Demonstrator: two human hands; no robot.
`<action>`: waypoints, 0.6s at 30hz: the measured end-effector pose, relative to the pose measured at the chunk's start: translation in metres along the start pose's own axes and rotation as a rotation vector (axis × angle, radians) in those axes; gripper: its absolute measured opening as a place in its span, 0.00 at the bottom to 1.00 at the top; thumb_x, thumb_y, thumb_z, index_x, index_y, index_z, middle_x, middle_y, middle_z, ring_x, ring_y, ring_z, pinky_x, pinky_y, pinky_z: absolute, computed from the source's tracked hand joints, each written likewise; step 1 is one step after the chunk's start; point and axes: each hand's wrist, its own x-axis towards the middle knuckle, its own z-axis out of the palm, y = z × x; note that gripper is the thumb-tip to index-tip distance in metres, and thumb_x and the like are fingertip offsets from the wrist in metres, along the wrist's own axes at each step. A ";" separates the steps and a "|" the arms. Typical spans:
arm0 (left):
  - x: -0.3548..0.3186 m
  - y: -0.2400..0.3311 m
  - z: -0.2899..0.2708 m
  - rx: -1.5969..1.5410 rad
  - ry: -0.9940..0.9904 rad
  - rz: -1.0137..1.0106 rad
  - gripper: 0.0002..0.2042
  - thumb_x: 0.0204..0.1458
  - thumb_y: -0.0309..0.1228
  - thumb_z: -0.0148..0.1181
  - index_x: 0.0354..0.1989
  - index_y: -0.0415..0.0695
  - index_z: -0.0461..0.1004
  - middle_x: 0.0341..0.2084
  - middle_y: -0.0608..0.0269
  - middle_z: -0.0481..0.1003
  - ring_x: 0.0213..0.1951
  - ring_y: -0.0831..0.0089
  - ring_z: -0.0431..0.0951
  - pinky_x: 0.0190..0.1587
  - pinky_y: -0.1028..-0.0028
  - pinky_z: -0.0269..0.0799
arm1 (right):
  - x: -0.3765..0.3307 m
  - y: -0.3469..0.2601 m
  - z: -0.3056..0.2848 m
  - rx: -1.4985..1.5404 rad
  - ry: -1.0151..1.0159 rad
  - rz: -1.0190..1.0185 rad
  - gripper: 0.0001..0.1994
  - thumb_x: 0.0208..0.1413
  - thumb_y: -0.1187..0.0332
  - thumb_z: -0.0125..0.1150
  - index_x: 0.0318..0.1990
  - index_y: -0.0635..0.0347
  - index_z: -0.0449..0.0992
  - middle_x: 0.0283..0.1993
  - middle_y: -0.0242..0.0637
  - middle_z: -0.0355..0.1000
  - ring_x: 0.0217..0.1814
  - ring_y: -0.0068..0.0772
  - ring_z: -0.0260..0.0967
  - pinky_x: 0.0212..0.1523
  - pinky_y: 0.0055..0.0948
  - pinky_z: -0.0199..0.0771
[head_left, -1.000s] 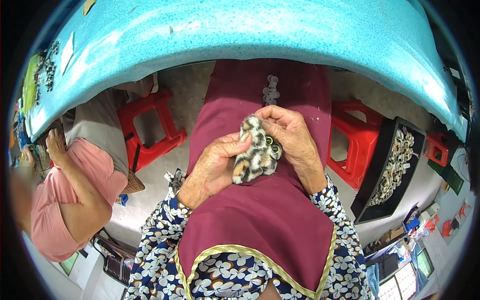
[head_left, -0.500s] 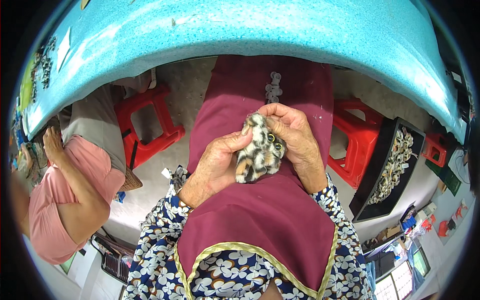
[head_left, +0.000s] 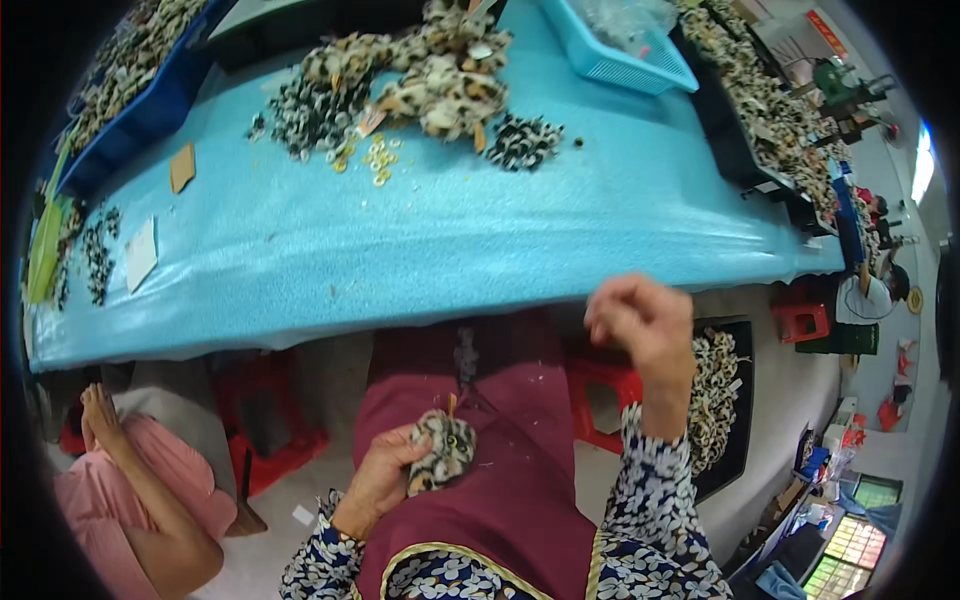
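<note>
The left hand [head_left: 385,478] grips a spotted plush toy [head_left: 443,452] over the maroon apron [head_left: 520,500]. The right hand [head_left: 645,320], fingers pinched shut, is raised near the table [head_left: 420,250] edge, seemingly mid-stitch; a toy pile [head_left: 430,75] waits at the far edge.

Left hand [head_left: 385,478] low over the lap, holding a small plush toy [head_left: 443,452] against the apron [head_left: 500,480]; right hand [head_left: 645,322] raised well apart to the right, just before the near edge of the table [head_left: 400,260]. On the table's far side lies a pile of plush toys [head_left: 420,70], with a heap of small rings [head_left: 378,158] just before it, a basket [head_left: 615,45] to its right and two cards [head_left: 160,210] toward the left. Another person [head_left: 130,490] sits at lower left beside a stool [head_left: 270,420]; a tray of plush pieces [head_left: 715,400] lies on the floor at right, below the raised hand.
</note>
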 end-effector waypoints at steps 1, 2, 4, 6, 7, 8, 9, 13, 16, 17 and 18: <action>0.002 -0.001 0.000 0.018 -0.019 -0.004 0.14 0.54 0.25 0.51 0.46 0.30 0.68 0.38 0.52 0.76 0.38 0.67 0.78 0.43 0.70 0.76 | 0.018 -0.005 -0.005 -0.064 0.112 -0.051 0.04 0.51 0.78 0.56 0.33 0.67 0.75 0.26 0.33 0.72 0.25 0.18 0.68 0.28 0.17 0.68; 0.005 -0.001 -0.001 0.035 -0.037 -0.008 0.13 0.54 0.25 0.51 0.47 0.30 0.68 0.38 0.52 0.76 0.38 0.67 0.78 0.43 0.71 0.76 | 0.042 -0.002 -0.014 -0.121 0.166 -0.162 0.04 0.51 0.79 0.55 0.34 0.68 0.74 0.26 0.33 0.72 0.26 0.18 0.67 0.28 0.17 0.68; 0.010 0.000 -0.002 0.041 -0.047 0.000 0.14 0.54 0.25 0.51 0.47 0.31 0.68 0.38 0.52 0.76 0.38 0.67 0.78 0.43 0.71 0.76 | 0.083 0.006 -0.033 -0.199 0.283 -0.205 0.04 0.49 0.79 0.57 0.33 0.69 0.74 0.27 0.34 0.72 0.28 0.20 0.68 0.30 0.18 0.69; 0.011 -0.001 -0.003 0.037 -0.046 0.014 0.14 0.55 0.25 0.51 0.48 0.31 0.68 0.39 0.52 0.75 0.38 0.67 0.78 0.43 0.71 0.76 | 0.116 0.016 -0.046 -0.243 0.312 -0.240 0.05 0.48 0.78 0.57 0.34 0.68 0.75 0.28 0.35 0.73 0.29 0.21 0.69 0.31 0.20 0.70; 0.010 -0.001 -0.004 -0.007 -0.044 0.005 0.14 0.54 0.25 0.51 0.48 0.31 0.67 0.39 0.52 0.75 0.38 0.67 0.78 0.43 0.70 0.76 | 0.129 0.019 -0.045 -0.349 0.293 -0.295 0.07 0.47 0.78 0.59 0.35 0.67 0.75 0.29 0.36 0.74 0.30 0.23 0.70 0.32 0.22 0.71; 0.010 -0.002 -0.004 -0.051 -0.043 -0.005 0.15 0.54 0.25 0.52 0.49 0.32 0.67 0.40 0.53 0.75 0.39 0.67 0.78 0.43 0.70 0.76 | 0.138 0.023 -0.046 -0.456 0.276 -0.348 0.09 0.45 0.78 0.60 0.36 0.65 0.76 0.31 0.38 0.75 0.31 0.25 0.71 0.33 0.23 0.72; 0.010 -0.002 -0.005 -0.059 -0.045 -0.007 0.16 0.54 0.25 0.52 0.50 0.32 0.66 0.40 0.52 0.75 0.39 0.66 0.78 0.44 0.69 0.76 | 0.145 0.025 -0.042 -0.458 0.275 -0.353 0.09 0.45 0.78 0.60 0.36 0.65 0.76 0.31 0.38 0.75 0.31 0.25 0.71 0.33 0.23 0.72; 0.010 -0.001 -0.007 -0.078 -0.054 0.002 0.16 0.54 0.25 0.52 0.50 0.32 0.66 0.40 0.53 0.75 0.39 0.66 0.78 0.44 0.68 0.76 | 0.164 0.030 -0.030 -0.688 0.198 -0.337 0.13 0.42 0.77 0.63 0.39 0.61 0.77 0.34 0.39 0.75 0.31 0.26 0.71 0.36 0.25 0.73; 0.010 0.000 -0.005 -0.077 -0.035 -0.005 0.16 0.54 0.26 0.53 0.50 0.32 0.66 0.40 0.53 0.75 0.39 0.65 0.78 0.45 0.68 0.76 | 0.169 0.036 -0.028 -0.754 0.209 -0.311 0.11 0.42 0.76 0.64 0.37 0.61 0.78 0.33 0.39 0.75 0.31 0.28 0.71 0.38 0.26 0.73; 0.010 0.001 -0.005 -0.072 -0.023 -0.013 0.16 0.54 0.26 0.53 0.50 0.32 0.66 0.40 0.53 0.75 0.39 0.65 0.78 0.45 0.68 0.76 | 0.170 0.037 -0.029 -0.755 0.223 -0.302 0.10 0.42 0.75 0.64 0.35 0.60 0.79 0.32 0.40 0.74 0.32 0.32 0.72 0.40 0.29 0.73; 0.011 0.001 -0.006 -0.065 -0.011 -0.023 0.16 0.54 0.26 0.53 0.50 0.32 0.66 0.40 0.53 0.75 0.39 0.65 0.78 0.45 0.67 0.75 | 0.169 0.038 -0.029 -0.756 0.229 -0.302 0.10 0.42 0.75 0.64 0.35 0.60 0.79 0.32 0.40 0.74 0.32 0.32 0.72 0.40 0.29 0.73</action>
